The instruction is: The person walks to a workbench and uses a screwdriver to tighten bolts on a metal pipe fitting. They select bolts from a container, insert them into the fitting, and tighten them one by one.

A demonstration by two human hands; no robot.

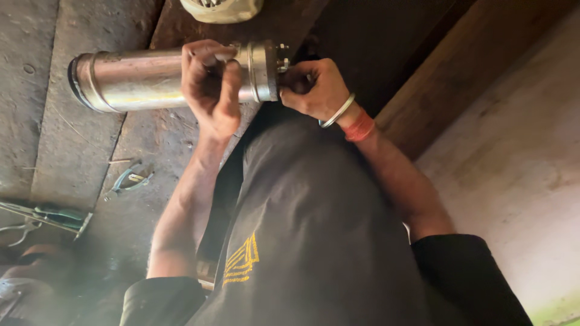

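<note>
Gripping the cylinder (151, 78), the left hand (211, 90) wraps its curled fingers (226, 81) over the top of the steel body, close to the flanged end, and the thumb side presses against the metal. The cylinder lies almost level at about 11 o'clock in the view, above a dusty concrete floor (72, 163); its ringed far end points to 9 o'clock. The right hand (317, 87) is closed at the flanged end, at 12 o'clock, with fingers bent around the small bolts (282, 55) there; what it pinches exactly I cannot tell, because the fingers hide it. On this wrist sit a metal bangle (337, 111) and a red thread band (360, 127). Both forearms reach up from a black shirt (314, 241) that fills the lower middle. Pliers (127, 181) lie on the floor at 9 o'clock, well apart from the hands, and more tools (42, 217) lie at 8 o'clock. A pale round object (223, 9) is at the top edge, near the cylinder.
</note>
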